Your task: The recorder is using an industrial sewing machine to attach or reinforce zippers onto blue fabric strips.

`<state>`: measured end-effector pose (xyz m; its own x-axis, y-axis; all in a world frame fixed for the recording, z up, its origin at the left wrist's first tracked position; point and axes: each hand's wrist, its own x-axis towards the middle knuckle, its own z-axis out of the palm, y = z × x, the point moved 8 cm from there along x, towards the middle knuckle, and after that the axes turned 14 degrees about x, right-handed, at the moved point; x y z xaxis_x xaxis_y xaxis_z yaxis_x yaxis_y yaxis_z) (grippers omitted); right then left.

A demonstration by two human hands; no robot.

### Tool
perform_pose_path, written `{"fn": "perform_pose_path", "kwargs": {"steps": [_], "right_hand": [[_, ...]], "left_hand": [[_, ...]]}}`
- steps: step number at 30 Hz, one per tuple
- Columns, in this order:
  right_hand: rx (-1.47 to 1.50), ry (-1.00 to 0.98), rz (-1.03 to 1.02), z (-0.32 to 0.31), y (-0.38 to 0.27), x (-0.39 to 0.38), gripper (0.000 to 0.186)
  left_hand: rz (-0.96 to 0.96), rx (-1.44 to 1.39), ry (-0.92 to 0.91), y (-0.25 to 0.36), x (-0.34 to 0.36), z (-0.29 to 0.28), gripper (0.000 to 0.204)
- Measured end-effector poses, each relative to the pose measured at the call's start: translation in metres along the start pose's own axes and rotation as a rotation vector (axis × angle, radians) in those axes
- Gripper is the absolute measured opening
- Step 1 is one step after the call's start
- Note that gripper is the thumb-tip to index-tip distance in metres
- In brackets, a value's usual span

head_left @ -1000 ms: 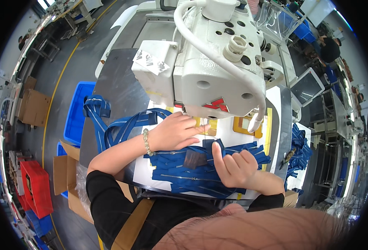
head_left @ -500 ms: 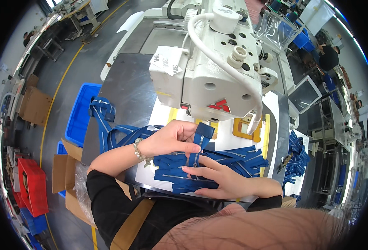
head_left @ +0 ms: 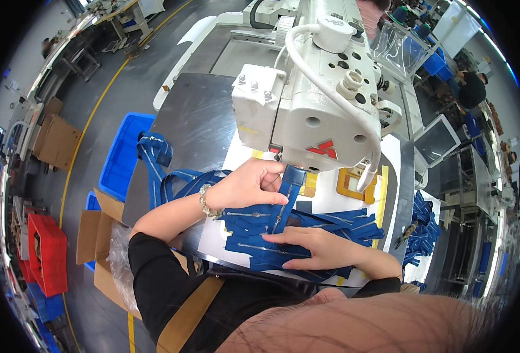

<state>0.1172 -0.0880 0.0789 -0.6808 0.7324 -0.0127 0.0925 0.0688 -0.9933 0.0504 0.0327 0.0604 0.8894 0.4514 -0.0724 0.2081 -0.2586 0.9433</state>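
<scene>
A blue zipper (head_left: 280,210) with metal teeth stretches between my hands, a darker blue piece at its upper end. My left hand (head_left: 249,187), with a beaded bracelet at the wrist, pinches it near that end between thumb and fingers. Lower down, the fingers of my right hand (head_left: 325,246) close on the zipper's bottom part; the exact grip is partly hidden. Beneath both hands a pile of blue zippers (head_left: 245,242) is spread on the worktable. More blue zipper tape (head_left: 154,154) trails off to the left in a looped strip.
A white sewing machine head (head_left: 325,123) stands just beyond my hands. Beside it is a yellow frame (head_left: 354,186). Scissors-like snips (head_left: 406,234) and another zipper heap (head_left: 425,229) lie at the right. Blue bin (head_left: 122,159), cardboard box (head_left: 104,253) and red crate (head_left: 48,259) stand left.
My right hand has drawn down along the zipper, its fingers now together at the lower part. More of the zipper shows between my hands. The whole view has shifted slightly.
</scene>
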Motion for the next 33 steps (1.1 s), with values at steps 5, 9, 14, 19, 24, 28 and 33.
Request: {"fn": "perform_pose_path", "kwargs": {"steps": [5,9,14,19,24,28,33], "right_hand": [[-0.110,-0.139,0.027,0.001,-0.001,0.000,0.052],[-0.040,-0.222,-0.044,0.005,-0.023,0.005,0.061],[0.049,-0.262,-0.262,0.013,-0.079,0.041,0.083],[0.288,-0.210,-0.274,0.029,-0.051,0.077,0.099],[0.653,-0.217,0.046,0.051,-0.002,0.073,0.091],[0.266,-0.280,-0.045,0.058,0.011,0.070,0.087],[0.158,-0.330,-0.184,0.055,-0.013,0.051,0.061]], "left_hand": [[0.001,-0.062,-0.005,0.009,0.001,-0.002,0.024],[-0.023,-0.333,-0.023,0.008,0.000,-0.001,0.017],[0.058,-0.428,-0.240,0.020,-0.008,-0.007,0.041],[0.283,-0.120,-0.412,0.020,-0.019,-0.052,0.039],[0.307,0.133,-0.428,0.002,-0.030,-0.044,0.033],[0.452,0.255,-0.657,-0.008,-0.050,-0.012,0.032],[0.223,0.403,-0.544,-0.017,-0.065,-0.052,0.031]]}}
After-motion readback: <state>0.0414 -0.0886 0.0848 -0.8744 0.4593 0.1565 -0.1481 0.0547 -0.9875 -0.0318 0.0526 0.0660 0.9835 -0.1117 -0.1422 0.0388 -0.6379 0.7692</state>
